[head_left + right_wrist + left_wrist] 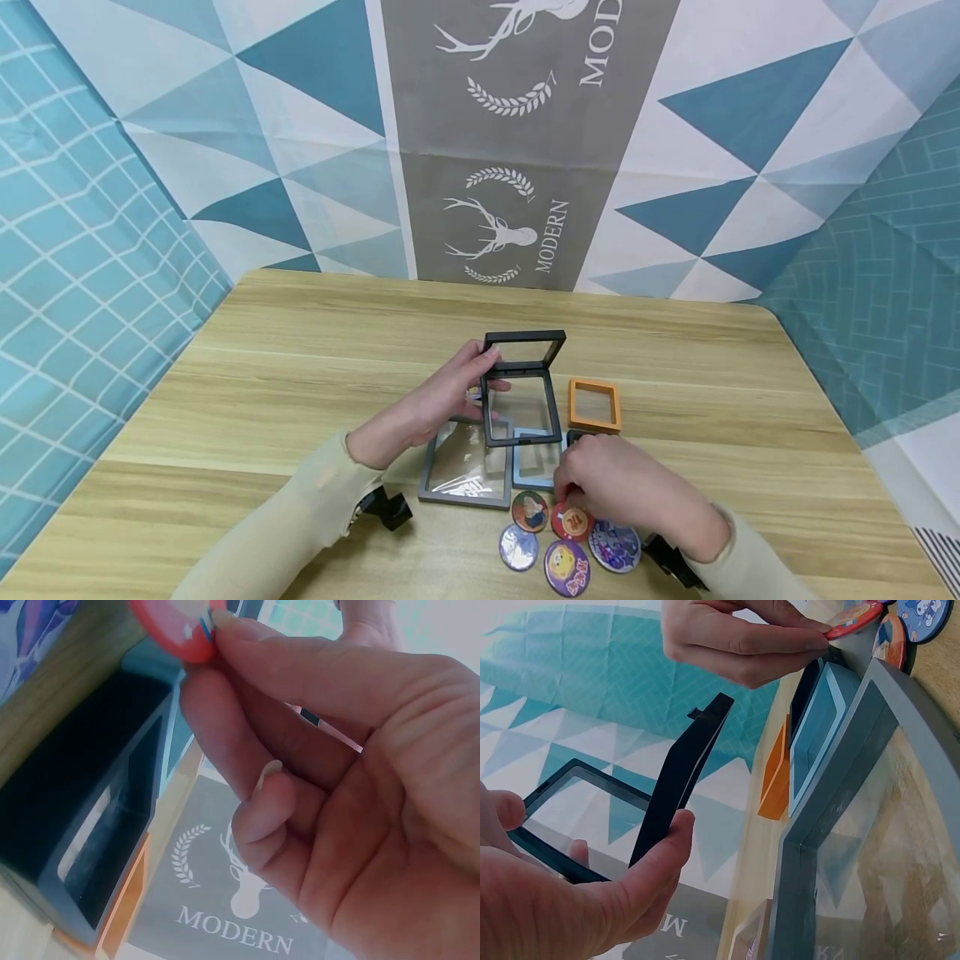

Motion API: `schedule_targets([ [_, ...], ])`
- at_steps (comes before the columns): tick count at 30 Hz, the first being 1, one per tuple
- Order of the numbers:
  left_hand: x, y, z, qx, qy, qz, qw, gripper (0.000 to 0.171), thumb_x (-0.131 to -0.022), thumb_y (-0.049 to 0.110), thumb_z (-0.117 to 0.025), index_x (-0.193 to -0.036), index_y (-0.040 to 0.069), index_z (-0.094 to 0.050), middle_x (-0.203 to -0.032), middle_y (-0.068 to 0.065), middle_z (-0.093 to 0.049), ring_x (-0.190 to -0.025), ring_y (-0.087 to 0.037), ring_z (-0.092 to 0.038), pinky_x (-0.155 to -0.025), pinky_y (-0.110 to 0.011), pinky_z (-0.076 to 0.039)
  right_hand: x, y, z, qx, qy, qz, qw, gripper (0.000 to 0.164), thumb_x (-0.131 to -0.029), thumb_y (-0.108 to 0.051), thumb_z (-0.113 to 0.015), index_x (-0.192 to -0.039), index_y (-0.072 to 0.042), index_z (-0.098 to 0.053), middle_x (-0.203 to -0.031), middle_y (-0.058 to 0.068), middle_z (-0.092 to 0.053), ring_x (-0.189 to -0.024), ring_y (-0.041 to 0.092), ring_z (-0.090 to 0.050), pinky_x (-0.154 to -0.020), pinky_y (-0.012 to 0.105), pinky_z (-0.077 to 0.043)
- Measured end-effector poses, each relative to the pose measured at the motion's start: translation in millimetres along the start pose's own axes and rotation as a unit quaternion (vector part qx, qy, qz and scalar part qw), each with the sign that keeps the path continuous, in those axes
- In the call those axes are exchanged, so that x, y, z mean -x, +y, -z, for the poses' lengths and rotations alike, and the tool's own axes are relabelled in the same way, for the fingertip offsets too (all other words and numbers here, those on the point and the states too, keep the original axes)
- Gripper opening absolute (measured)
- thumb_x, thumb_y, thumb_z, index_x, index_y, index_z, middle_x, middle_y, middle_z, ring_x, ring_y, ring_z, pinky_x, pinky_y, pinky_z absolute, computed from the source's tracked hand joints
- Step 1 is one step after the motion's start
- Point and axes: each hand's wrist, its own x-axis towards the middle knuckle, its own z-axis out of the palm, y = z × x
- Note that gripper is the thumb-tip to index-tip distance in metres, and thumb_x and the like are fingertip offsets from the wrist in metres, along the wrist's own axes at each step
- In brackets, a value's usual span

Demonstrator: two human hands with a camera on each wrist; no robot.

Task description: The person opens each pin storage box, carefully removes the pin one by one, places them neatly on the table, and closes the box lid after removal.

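My left hand [438, 400] holds a black hinged display frame [517, 366] by its left side, above the table; its two halves stand apart with clear film in them. In the left wrist view, the thumb and fingers grip that black frame [676, 776] near the hinge. My right hand [615, 475] pinches a red round badge [573, 523] between thumb and fingertips. In the right wrist view the red badge [180, 634] is partly cut off, and the other fingers are curled below it. Beneath the held frame are a grey frame [465, 502] and a light blue frame [534, 483].
An orange frame [595, 384] lies right of the held frame. Another black frame [82, 739] lies beside the right hand. Near the front are a green-and-orange badge [530, 511], a pale blue badge [518, 547], a yellow-and-purple badge [567, 568] and a purple-blue badge [615, 547].
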Motion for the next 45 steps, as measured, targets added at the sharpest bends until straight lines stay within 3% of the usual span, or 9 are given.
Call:
schedule_targets([
  [14, -0.8, -0.9, 0.1, -0.003, -0.004, -0.001, 1.0, 0.055, -0.095, 0.053, -0.036, -0.118, 0.003, -0.03, -0.124, -0.024, -0.037, -0.118, -0.033, -0.044, -0.081, -0.05, -0.048, 8.1, 12.3, 14.7, -0.05, 0.023, -0.021, 0.998, 0.011, -0.082, -0.016, -0.065, -0.078, -0.025, -0.069, -0.074, -0.02, -0.058, -0.064, -0.006, -0.049, -0.057, 0.016, -0.045],
  [22, -1.1, -0.2, -0.9, 0.007, -0.016, -0.007, 0.9998, 0.059, -0.093, 0.054, -0.038, -0.118, 0.001, -0.029, -0.125, -0.025, -0.035, -0.117, -0.035, -0.044, -0.082, -0.049, -0.048, 16.5, 34.5, 26.0, -0.046, 0.152, -0.07, 0.985, 0.008, -0.086, -0.014, -0.061, -0.088, -0.019, -0.067, -0.077, -0.014, -0.06, -0.064, -0.003, -0.05, -0.055, 0.018, -0.046],
  [26, -0.8, -2.0, -2.4, 0.015, -0.021, -0.014, 0.9996, 0.054, -0.094, 0.05, -0.041, -0.112, 0.001, -0.029, -0.125, -0.023, -0.033, -0.116, -0.036, -0.045, -0.082, -0.049, -0.048, 13.0, 36.5, 26.4, -0.069, 0.18, -0.11, 0.975, 0.009, -0.092, -0.015, -0.054, -0.094, -0.015, -0.063, -0.074, -0.014, -0.057, -0.064, -0.002, -0.052, -0.056, 0.017, -0.047],
  [30, 0.2, -3.1, -3.2, 0.016, -0.04, -0.02, 0.9989, 0.051, -0.093, 0.049, -0.044, -0.109, 0.004, -0.028, -0.128, -0.02, -0.032, -0.117, -0.036, -0.046, -0.084, -0.05, -0.047, 6.1, 33.9, 22.0, -0.174, 0.198, -0.148, 0.953, 0.019, -0.097, -0.015, -0.044, -0.112, -0.01, -0.054, -0.078, -0.008, -0.062, -0.069, 0.005, -0.059, -0.061, 0.019, -0.05],
  [35, 2.4, -4.8, -2.8, -0.011, -0.071, -0.039, 0.9967, 0.069, -0.091, 0.062, -0.036, -0.121, 0.0, -0.032, -0.13, -0.022, -0.035, -0.117, -0.037, -0.045, -0.088, -0.047, -0.045, 0.4, 32.3, 14.7, -0.343, 0.196, -0.149, 0.907, 0.041, -0.1, -0.018, -0.038, -0.14, -0.01, -0.031, -0.088, 0.008, -0.063, -0.077, 0.015, -0.063, -0.068, 0.03, -0.053],
  [37, 2.8, -5.0, -3.2, -0.011, -0.077, -0.043, 0.996, 0.08, -0.089, 0.068, -0.029, -0.125, -0.003, -0.032, -0.132, -0.023, -0.037, -0.118, -0.039, -0.045, -0.088, -0.047, -0.045, -0.6, 31.5, 12.9, -0.375, 0.191, -0.154, 0.894, 0.048, -0.099, -0.022, -0.04, -0.143, -0.009, -0.026, -0.089, 0.01, -0.063, -0.079, 0.016, -0.063, -0.069, 0.034, -0.053],
  [39, 2.6, -4.4, -4.3, -0.006, -0.077, -0.041, 0.9962, 0.085, -0.088, 0.071, -0.024, -0.127, -0.005, -0.033, -0.133, -0.023, -0.037, -0.118, -0.041, -0.044, -0.088, -0.048, -0.045, -1.3, 31.4, 12.0, -0.39, 0.184, -0.157, 0.889, 0.052, -0.098, -0.024, -0.042, -0.144, -0.006, -0.023, -0.089, 0.009, -0.064, -0.08, 0.017, -0.063, -0.07, 0.035, -0.053],
  [42, 1.6, -4.7, -5.0, -0.005, -0.071, -0.028, 0.9971, 0.08, -0.091, 0.066, -0.023, -0.127, -0.004, -0.032, -0.133, -0.022, -0.038, -0.117, -0.04, -0.045, -0.089, -0.048, -0.044, -1.6, 32.8, 11.9, -0.421, 0.174, -0.15, 0.877, 0.056, -0.098, -0.024, -0.043, -0.145, -0.004, -0.02, -0.091, 0.009, -0.066, -0.083, 0.019, -0.064, -0.072, 0.034, -0.053],
  [45, 0.8, -4.7, -5.3, -0.01, -0.064, -0.025, 0.9976, 0.067, -0.096, 0.055, -0.027, -0.126, -0.004, -0.035, -0.129, -0.021, -0.035, -0.116, -0.038, -0.046, -0.089, -0.047, -0.044, -0.9, 35.7, 13.0, -0.476, 0.162, -0.138, 0.853, 0.052, -0.1, -0.017, -0.036, -0.146, -0.003, -0.015, -0.098, 0.014, -0.065, -0.087, 0.024, -0.063, -0.077, 0.034, -0.051],
])
